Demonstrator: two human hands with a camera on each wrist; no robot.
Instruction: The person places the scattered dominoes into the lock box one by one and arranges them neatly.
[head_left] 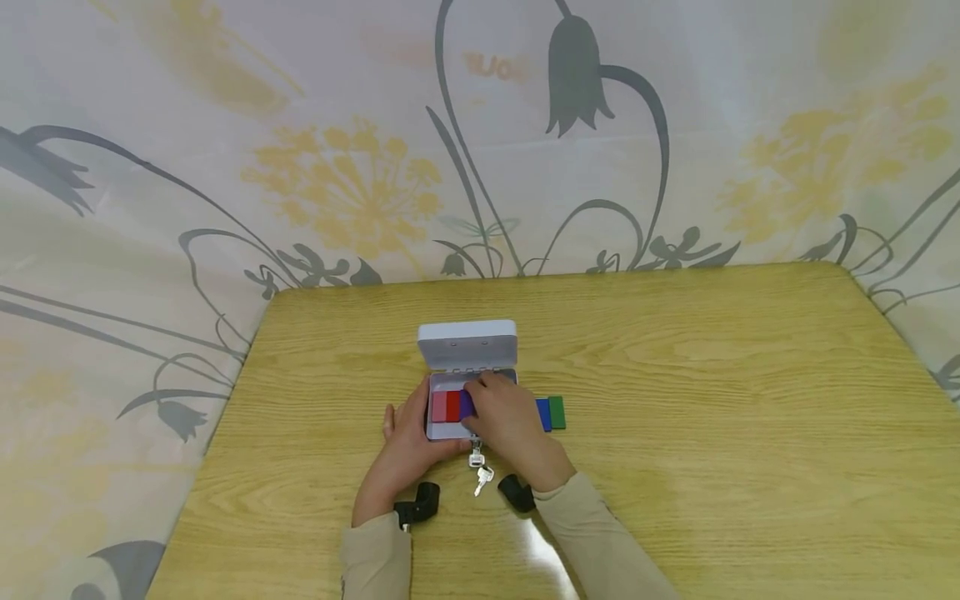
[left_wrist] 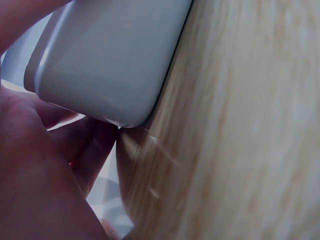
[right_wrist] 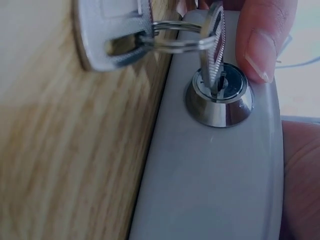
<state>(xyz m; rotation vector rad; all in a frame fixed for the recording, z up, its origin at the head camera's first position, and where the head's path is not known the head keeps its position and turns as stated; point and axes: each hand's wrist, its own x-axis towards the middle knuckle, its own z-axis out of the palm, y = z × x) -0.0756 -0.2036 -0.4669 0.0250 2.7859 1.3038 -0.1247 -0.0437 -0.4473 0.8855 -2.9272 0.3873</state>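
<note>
A small white metal lock box [head_left: 448, 431] stands on the table with its hinged lid [head_left: 467, 342] raised. My left hand [head_left: 411, 437] grips it by the left side, thumb along the front beside the round lock [right_wrist: 220, 95]. Inside lie a pink block [head_left: 438, 407], a red block [head_left: 453, 407] and a purple block [head_left: 466, 404]. My right hand [head_left: 510, 421] reaches into the box and pinches the purple block between thumb and fingers, covering the box's right part. One key [right_wrist: 212, 50] sits in the lock; a second key [head_left: 483, 477] hangs from it by a ring.
Right of the box, a blue block [head_left: 543, 415] and a green block [head_left: 557, 412] lie side by side on the wooden table [head_left: 712, 400], partly behind my right hand. Black wrist mounts [head_left: 426, 502] show below the hands. A flowered cloth [head_left: 525, 167] rises behind the table.
</note>
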